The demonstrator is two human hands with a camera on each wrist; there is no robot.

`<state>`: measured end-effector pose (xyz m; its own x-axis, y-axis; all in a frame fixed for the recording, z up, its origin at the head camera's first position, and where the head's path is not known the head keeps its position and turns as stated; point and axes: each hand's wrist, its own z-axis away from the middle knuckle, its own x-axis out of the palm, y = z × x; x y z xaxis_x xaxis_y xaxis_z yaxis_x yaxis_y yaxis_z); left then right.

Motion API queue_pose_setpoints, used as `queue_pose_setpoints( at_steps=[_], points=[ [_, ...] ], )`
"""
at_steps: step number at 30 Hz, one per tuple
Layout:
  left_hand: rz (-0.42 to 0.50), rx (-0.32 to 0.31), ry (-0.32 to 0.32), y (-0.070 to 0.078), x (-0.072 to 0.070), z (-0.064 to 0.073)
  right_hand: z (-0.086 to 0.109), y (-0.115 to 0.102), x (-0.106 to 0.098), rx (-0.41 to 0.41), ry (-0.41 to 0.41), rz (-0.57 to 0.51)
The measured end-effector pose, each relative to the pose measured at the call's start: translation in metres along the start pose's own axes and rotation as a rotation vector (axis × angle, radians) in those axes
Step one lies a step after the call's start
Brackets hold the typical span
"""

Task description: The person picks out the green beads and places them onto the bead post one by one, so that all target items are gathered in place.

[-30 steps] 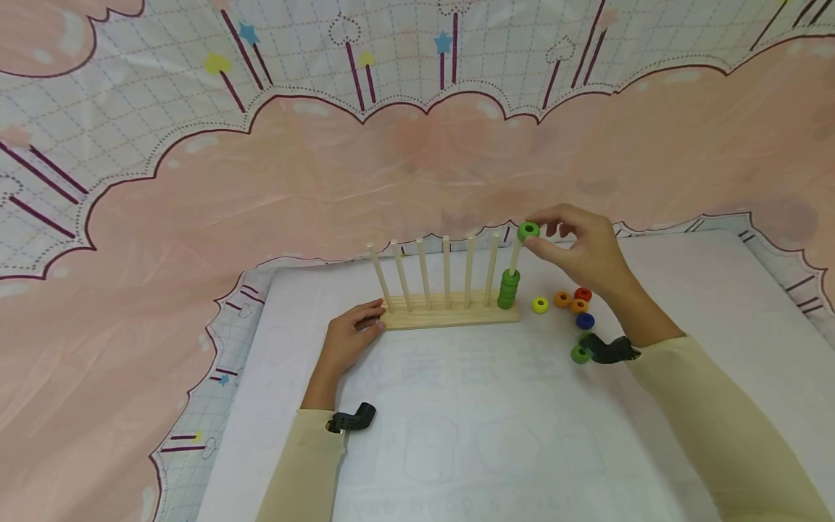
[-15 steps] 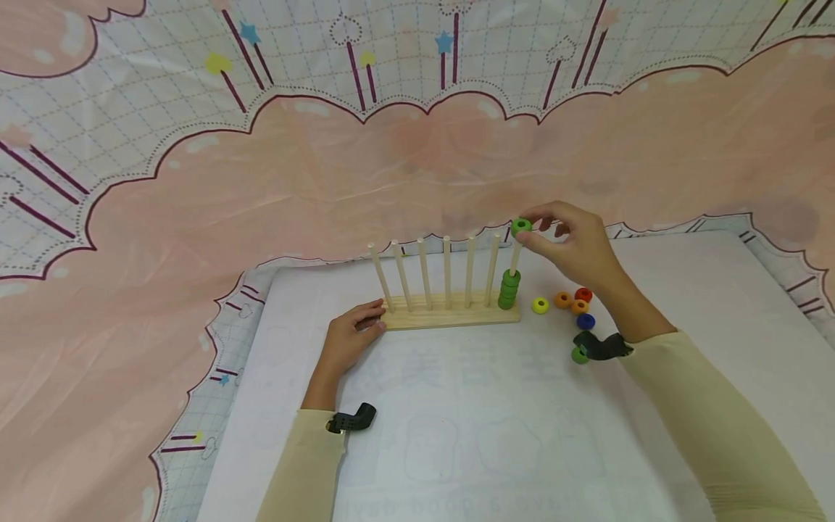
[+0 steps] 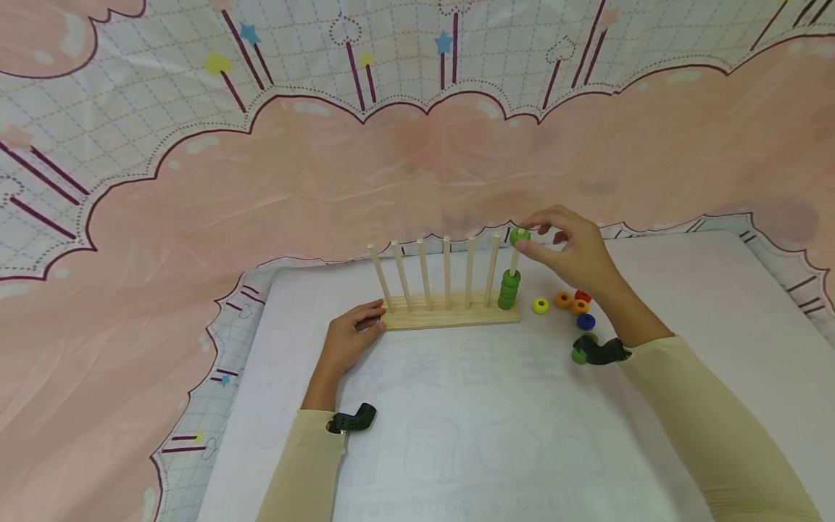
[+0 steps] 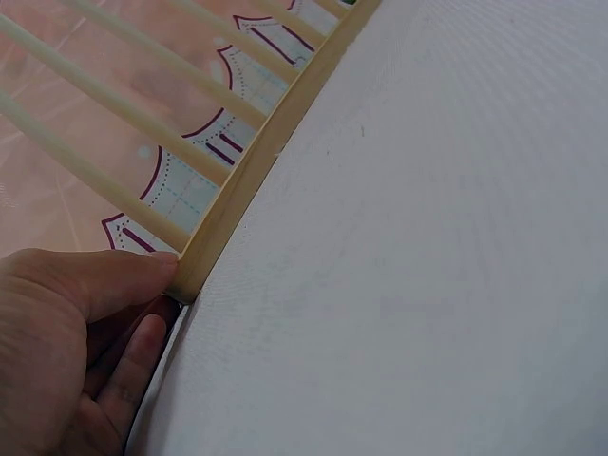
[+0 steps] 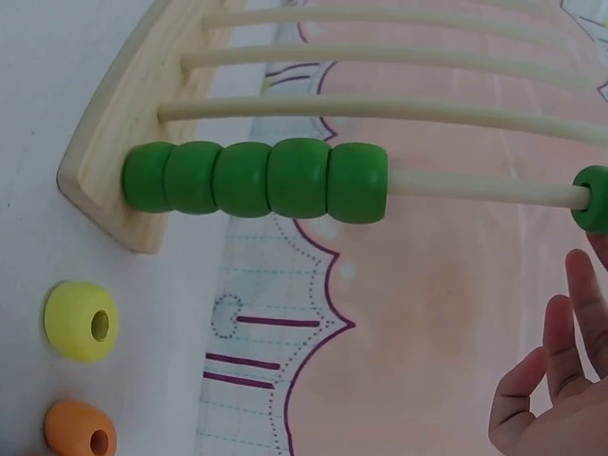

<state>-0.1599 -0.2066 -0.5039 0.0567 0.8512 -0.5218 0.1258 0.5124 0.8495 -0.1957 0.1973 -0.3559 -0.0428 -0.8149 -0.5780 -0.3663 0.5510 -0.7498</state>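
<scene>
A wooden peg rack [image 3: 450, 317] with a row of upright pegs stands on the white tabletop. My left hand [image 3: 346, 341] grips the left end of its base; in the left wrist view the thumb [image 4: 133, 280] presses on that end. Up at the tip of the rightmost peg, my right hand [image 3: 577, 250] pinches a green bead [image 3: 520, 236] between thumb and fingers. The right wrist view has the peg's end inside that bead [image 5: 594, 199]. Lower on the same peg, several green beads [image 5: 271, 179] are stacked against the base. The other pegs carry no beads.
Right of the rack lie loose beads: one yellow [image 3: 540, 306], two orange [image 3: 562, 299], one red [image 3: 583, 294] and one blue [image 3: 586, 321]. Green beads [image 3: 578, 357] are partly hidden by the right wrist's black camera [image 3: 601, 351]. A patterned pink cloth [image 3: 391, 181] lies behind.
My right hand has moved left with the green bead, then slightly down, bringing the bead onto the rightmost peg's tip. My left hand has stayed at the rack's end.
</scene>
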Motion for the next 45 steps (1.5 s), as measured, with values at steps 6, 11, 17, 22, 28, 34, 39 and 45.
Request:
queue_pose_setpoints(
  at_steps=[6, 11, 17, 22, 28, 34, 39, 45],
  points=[
    [0.0, -0.009, -0.005, 0.0, 0.0, 0.0, 0.0, 0.002, 0.0, -0.004, -0.005, -0.004],
    [0.0, -0.005, -0.004, 0.001, 0.0, 0.0, 0.001, 0.002, 0.0, -0.002, -0.004, -0.002],
    [0.006, 0.01, 0.002, 0.002, 0.0, 0.0, 0.001, 0.002, -0.003, 0.007, -0.004, 0.013],
    [0.006, 0.015, -0.002, 0.003, -0.001, 0.001, 0.003, 0.006, -0.008, 0.001, -0.009, 0.031],
    [-0.014, 0.015, -0.003, 0.004, -0.001, 0.0, 0.011, 0.013, -0.02, 0.011, -0.069, 0.084],
    [0.002, 0.014, 0.001, 0.006, -0.001, 0.001, 0.022, 0.027, -0.033, 0.031, -0.175, 0.207],
    [0.013, 0.017, 0.001, 0.006, -0.001, 0.001, 0.034, 0.044, -0.041, 0.011, -0.237, 0.265],
    [0.01, 0.02, 0.004, 0.004, 0.0, 0.001, 0.049, 0.063, -0.05, 0.021, -0.346, 0.286]
  ],
)
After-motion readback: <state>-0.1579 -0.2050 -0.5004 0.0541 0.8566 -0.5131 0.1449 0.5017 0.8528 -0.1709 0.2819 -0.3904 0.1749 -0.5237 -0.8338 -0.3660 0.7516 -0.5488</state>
